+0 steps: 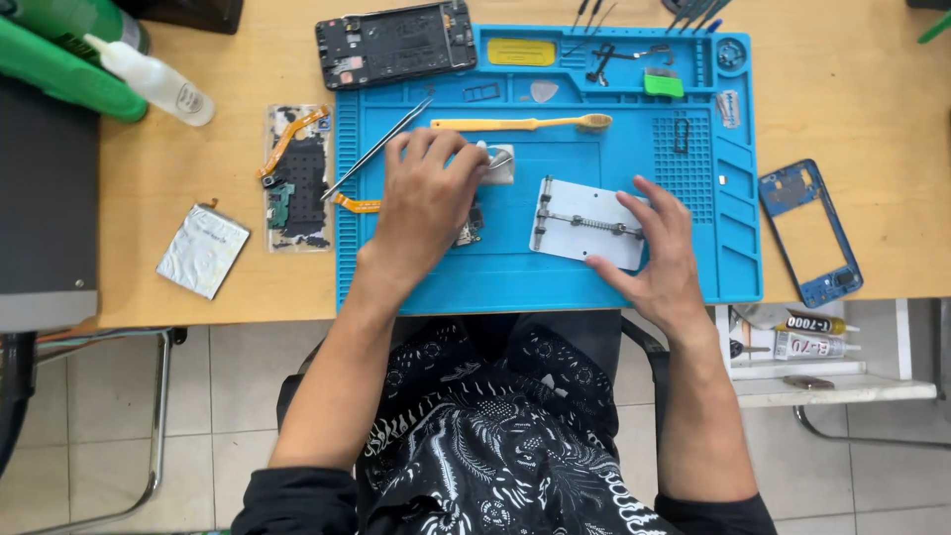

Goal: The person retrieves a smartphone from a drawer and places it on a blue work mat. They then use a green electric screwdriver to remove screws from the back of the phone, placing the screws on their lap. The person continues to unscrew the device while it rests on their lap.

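From my remote seat I see both forearms bare from the elbows down, with dark, almost black sleeves pushed up and bunched above them at the bottom edge of the view. The left hand (428,203) and right hand (662,260) wear no gloves, and I spot no rings, watch or wristband on either. Over the lap I see black cloth printed with a dense white pattern of curling, leafy and dotted shapes, which falls in loose folds between the two arms.
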